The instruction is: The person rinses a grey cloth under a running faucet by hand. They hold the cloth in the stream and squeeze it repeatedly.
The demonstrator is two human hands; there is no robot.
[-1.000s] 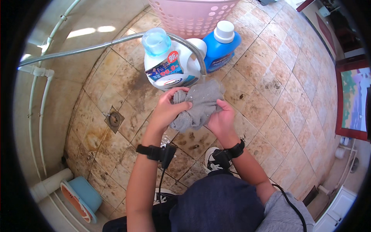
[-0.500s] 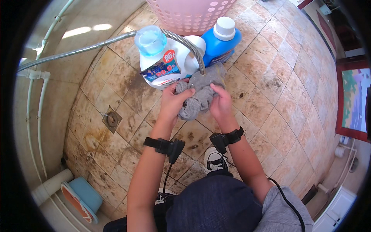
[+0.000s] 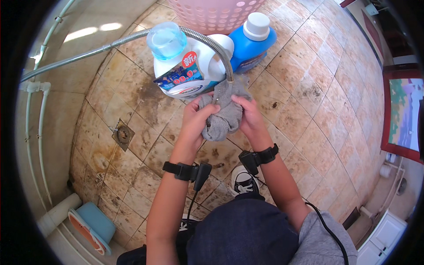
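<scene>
Left hand [image 3: 193, 119] and right hand [image 3: 251, 115] both grasp a bunched grey cloth [image 3: 226, 114], held in front of the body above the tiled floor [image 3: 304, 132]. Each thumb presses on the upper side of the folds. The cloth looks soft, limp and hard to damage; it is probably light when dry, heavier and somewhat slippery if soaked. The thick rolls at either side seem the surest hold, better than the loose far flap.

Of the other things around, a perforated pink plastic basket [image 3: 216, 17] is the largest, standing beyond the bottles. A ribbed metal hose [image 3: 210, 42] arcs in from the left over the white detergent jug [image 3: 174, 70], its end pointing down at the cloth; whether they touch, I cannot tell. It looks the main obstacle to lifting the cloth. The jug stands just beyond the left hand, and a smaller blue bottle [image 3: 249, 49] stands beside it, white-capped. Smallest, a square floor drain [image 3: 123, 135] lies leftward, well apart from both hands.
</scene>
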